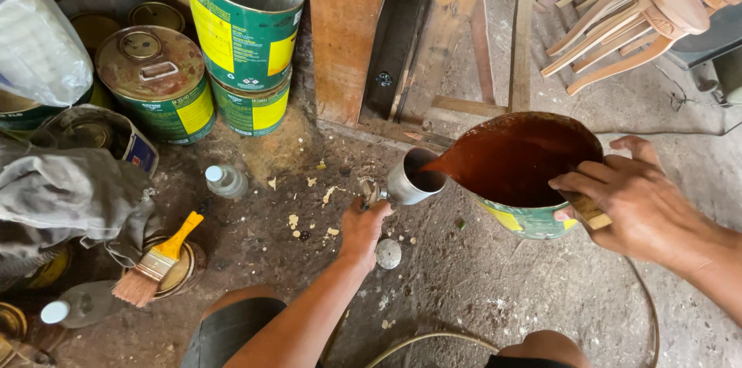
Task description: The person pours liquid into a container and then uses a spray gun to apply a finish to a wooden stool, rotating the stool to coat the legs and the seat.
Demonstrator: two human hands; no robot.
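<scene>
My right hand [641, 202] grips the rim of a tilted green and yellow tin can [529, 217], together with a wooden stick at the rim. Reddish-brown liquid [514, 159] inside the can runs over its bent lip into a small metal cup [413, 178]. My left hand [363, 225] holds that cup from below by its metal fitting, just above the dirty floor. A round metal lid [388, 253] lies on the floor beside my left wrist.
Stacked green and yellow cans [247, 35] and a rusty-topped can [158, 82] stand at the back left. A yellow-handled brush [158, 260] rests on a lid, near small plastic bottles [226, 180]. Wooden planks [348, 35] lean behind; stools [641, 12] at top right. A hose [433, 341] crosses the floor.
</scene>
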